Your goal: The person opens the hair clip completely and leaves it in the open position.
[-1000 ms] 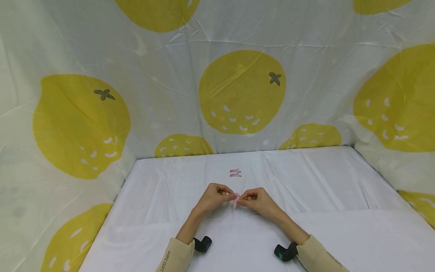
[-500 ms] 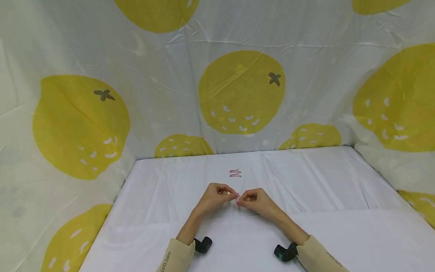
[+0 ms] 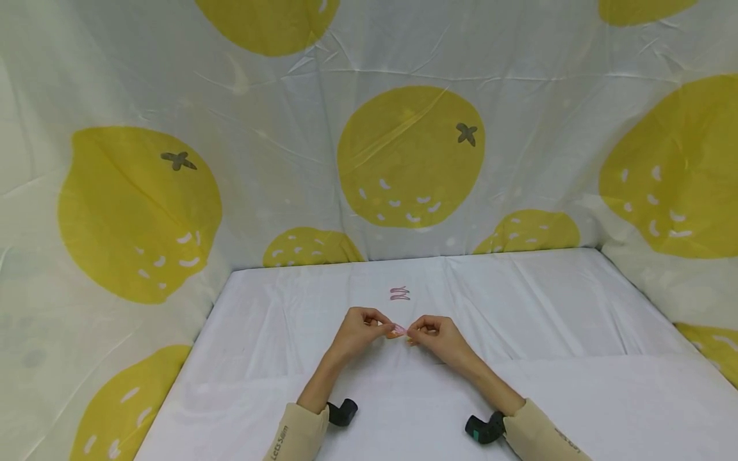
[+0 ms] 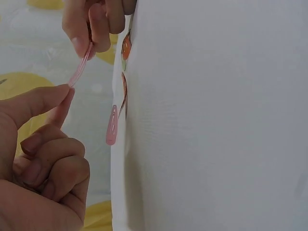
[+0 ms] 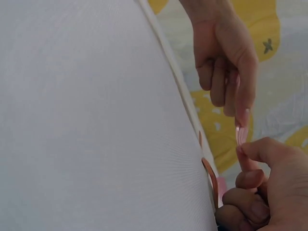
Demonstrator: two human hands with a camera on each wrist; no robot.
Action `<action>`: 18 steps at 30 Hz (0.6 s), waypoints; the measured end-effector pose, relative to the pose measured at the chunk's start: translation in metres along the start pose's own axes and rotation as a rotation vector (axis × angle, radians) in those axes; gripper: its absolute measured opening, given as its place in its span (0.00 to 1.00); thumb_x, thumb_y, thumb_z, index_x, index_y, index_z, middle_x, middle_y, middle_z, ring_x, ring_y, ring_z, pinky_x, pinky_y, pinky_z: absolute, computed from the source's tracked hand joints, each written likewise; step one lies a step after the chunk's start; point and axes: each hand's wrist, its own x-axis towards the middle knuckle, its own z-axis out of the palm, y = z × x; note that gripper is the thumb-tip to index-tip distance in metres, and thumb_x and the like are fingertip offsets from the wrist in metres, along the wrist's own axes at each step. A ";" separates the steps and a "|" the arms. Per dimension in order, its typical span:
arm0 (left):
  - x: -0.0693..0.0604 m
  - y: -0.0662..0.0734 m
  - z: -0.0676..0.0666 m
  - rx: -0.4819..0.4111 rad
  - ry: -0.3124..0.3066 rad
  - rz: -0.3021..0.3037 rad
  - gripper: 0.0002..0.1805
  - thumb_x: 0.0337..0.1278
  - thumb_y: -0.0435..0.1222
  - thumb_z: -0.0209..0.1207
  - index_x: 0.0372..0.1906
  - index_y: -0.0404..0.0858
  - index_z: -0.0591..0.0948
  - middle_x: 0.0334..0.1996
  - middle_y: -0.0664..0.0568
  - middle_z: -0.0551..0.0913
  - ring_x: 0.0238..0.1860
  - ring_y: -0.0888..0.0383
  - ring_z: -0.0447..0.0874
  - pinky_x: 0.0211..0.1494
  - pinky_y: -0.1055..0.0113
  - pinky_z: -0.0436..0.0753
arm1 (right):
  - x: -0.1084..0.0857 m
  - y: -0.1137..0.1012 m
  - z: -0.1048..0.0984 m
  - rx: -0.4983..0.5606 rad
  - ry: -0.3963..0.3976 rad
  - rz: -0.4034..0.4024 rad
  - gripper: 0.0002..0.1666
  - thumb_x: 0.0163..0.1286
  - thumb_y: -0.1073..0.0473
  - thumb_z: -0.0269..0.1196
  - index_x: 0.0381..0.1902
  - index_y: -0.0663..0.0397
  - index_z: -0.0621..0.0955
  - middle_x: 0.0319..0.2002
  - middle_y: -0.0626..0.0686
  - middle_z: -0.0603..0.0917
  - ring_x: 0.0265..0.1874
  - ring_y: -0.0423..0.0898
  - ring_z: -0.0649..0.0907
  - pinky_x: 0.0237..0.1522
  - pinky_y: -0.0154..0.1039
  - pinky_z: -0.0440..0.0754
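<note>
Between the two hands is a thin, glossy pink strip (image 3: pixel 399 329), its ends pinched at the fingertips; the left wrist view shows the strip (image 4: pixel 80 68) slightly bent. My left hand (image 3: pixel 359 333) pinches one end between thumb and index finger, the other fingers curled. My right hand (image 3: pixel 442 338) pinches the opposite end in the same way. Small orange patches show beside the fingertips in the head view; whether they belong to the held piece, I cannot tell. In the right wrist view the strip (image 5: pixel 241 135) spans a short gap between the hands.
Pink-red, clip-like pieces (image 3: pixel 399 293) lie on the white cloth-covered table (image 3: pixel 553 307) beyond the hands. The left wrist view shows a pink clip (image 4: pixel 111 129) and orange-brown pieces (image 4: pixel 126 46) near the cloth's edge. A lemon-print curtain (image 3: pixel 277 160) surrounds the table.
The pink piece has gone from hanging upright to a more sideways lie, and orange patches have appeared near it. My left hand has shifted slightly left; the fingertips are a little farther apart.
</note>
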 end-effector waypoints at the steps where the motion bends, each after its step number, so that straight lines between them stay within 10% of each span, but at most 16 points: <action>1: 0.000 0.000 0.000 0.002 0.010 -0.006 0.06 0.58 0.35 0.72 0.33 0.34 0.90 0.14 0.60 0.68 0.18 0.64 0.62 0.23 0.73 0.61 | 0.000 0.000 0.000 0.010 0.012 0.003 0.09 0.71 0.57 0.69 0.39 0.59 0.88 0.32 0.56 0.90 0.26 0.36 0.82 0.30 0.29 0.73; 13: 0.000 -0.001 0.000 -0.029 0.070 -0.076 0.09 0.57 0.37 0.71 0.31 0.33 0.90 0.21 0.58 0.79 0.26 0.61 0.68 0.29 0.70 0.67 | -0.002 -0.001 -0.001 0.100 0.060 -0.036 0.10 0.70 0.58 0.71 0.42 0.59 0.89 0.34 0.64 0.87 0.30 0.49 0.91 0.27 0.28 0.71; 18: 0.001 0.001 0.000 -0.022 0.048 -0.095 0.09 0.57 0.38 0.70 0.31 0.34 0.90 0.23 0.60 0.81 0.28 0.61 0.70 0.30 0.69 0.69 | -0.001 -0.001 -0.001 0.068 0.111 -0.059 0.08 0.67 0.58 0.73 0.41 0.56 0.91 0.33 0.61 0.87 0.22 0.38 0.83 0.23 0.28 0.66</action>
